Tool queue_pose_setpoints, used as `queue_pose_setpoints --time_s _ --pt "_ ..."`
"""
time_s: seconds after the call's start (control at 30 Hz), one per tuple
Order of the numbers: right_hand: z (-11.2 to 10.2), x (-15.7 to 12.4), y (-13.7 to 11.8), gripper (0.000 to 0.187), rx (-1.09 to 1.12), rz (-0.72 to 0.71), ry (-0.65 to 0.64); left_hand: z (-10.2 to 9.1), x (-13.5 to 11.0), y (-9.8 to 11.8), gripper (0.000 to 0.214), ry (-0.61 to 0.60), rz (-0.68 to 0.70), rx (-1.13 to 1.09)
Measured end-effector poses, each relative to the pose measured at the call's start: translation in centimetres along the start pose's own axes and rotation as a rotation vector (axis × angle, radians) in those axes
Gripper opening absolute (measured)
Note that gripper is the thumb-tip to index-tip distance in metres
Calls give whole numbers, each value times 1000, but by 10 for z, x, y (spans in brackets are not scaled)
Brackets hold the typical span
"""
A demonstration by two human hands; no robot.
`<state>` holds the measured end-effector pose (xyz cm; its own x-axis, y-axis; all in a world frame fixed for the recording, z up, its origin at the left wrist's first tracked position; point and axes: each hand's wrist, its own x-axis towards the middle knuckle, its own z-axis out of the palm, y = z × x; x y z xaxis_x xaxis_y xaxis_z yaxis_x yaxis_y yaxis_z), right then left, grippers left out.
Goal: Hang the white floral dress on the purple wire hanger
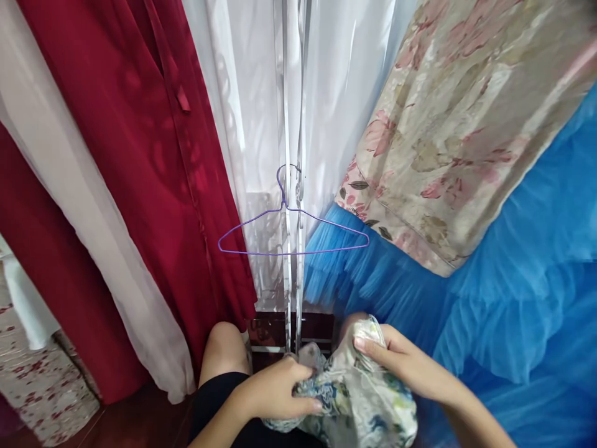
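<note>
My left hand [275, 389] is closed on a bunched floral garment [359, 398] of white, blue and green cloth that lies on my lap. My right hand [405, 364] pinches the same cloth at its upper edge, fingers curled over it. A purple wire hanger [293, 233] hangs bare from a thin metal upright [293, 186] straight ahead, above both hands. My knees show just below the hanger.
A dark red dress [153, 155] hangs at left over white sheer cloth [69, 180]. White curtains [336, 81] hang behind the metal upright. A beige flowered garment [461, 124] and blue tulle [522, 292] fill the right. Dark wooden floor [140, 417] lies at lower left.
</note>
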<state>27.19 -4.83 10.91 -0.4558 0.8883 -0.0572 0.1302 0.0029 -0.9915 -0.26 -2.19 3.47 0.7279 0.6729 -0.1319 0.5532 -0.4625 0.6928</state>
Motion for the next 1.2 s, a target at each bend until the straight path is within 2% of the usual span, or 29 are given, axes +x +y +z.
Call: queue_pose_setpoints --time_s 0.07,0.13,0.17,0.2,0.27,0.33,0.4,0.47,0.5,0.57,0.63,0.7,0.77,0.87,0.97,1.07,1.13,1.2 --pt "-24 -5 -15 33 -189 51 -171 -12 -8 -17 29 126 -26 95" --pt "-48 -2 -26 33 -266 101 -356 -38 -19 -32 27 245 -54 176" --pt "-61 2 -29 35 -273 106 -392 -52 -24 -38 27 292 -62 202" --pt "-73 8 -33 37 -272 90 -359 -67 -30 -42 26 329 -58 218" --pt "-98 25 -37 33 -244 20 -99 -90 -41 -42 22 396 -21 230" --pt "-121 49 -43 27 -137 -78 202 -103 -48 -30 21 455 45 237" --pt "-140 78 -52 17 2 -200 394 -109 -49 -10 19 487 135 240" --pt "-151 112 -66 9 80 -319 521 -112 -47 13 16 503 232 228" --pt "-154 129 -74 8 100 -357 557 -113 -44 24 13 511 275 213" --pt "-152 162 -88 8 133 -377 532 -118 -39 40 9 541 336 172" --pt "-141 188 -97 13 148 -322 380 -126 -36 46 8 580 355 144" --pt "-124 204 -99 18 129 -214 180 -136 -38 42 8 605 334 148" --pt "-106 209 -96 21 106 -116 43 -148 -45 28 12 625 286 179" --pt "-87 201 -89 21 145 -93 19 -168 -60 -4 17 679 182 278" --pt "-85 190 -89 21 176 -112 29 -192 -72 -41 16 659 41 404" --pt "-90 182 -94 22 157 -78 -29 -219 -76 -70 12 624 -102 499" --pt "-92 180 -99 24 174 -62 -65 -238 -75 -78 10 729 -170 553" --pt "-92 179 -103 24 201 -52 -65 -257 -71 -76 9 875 -168 553"
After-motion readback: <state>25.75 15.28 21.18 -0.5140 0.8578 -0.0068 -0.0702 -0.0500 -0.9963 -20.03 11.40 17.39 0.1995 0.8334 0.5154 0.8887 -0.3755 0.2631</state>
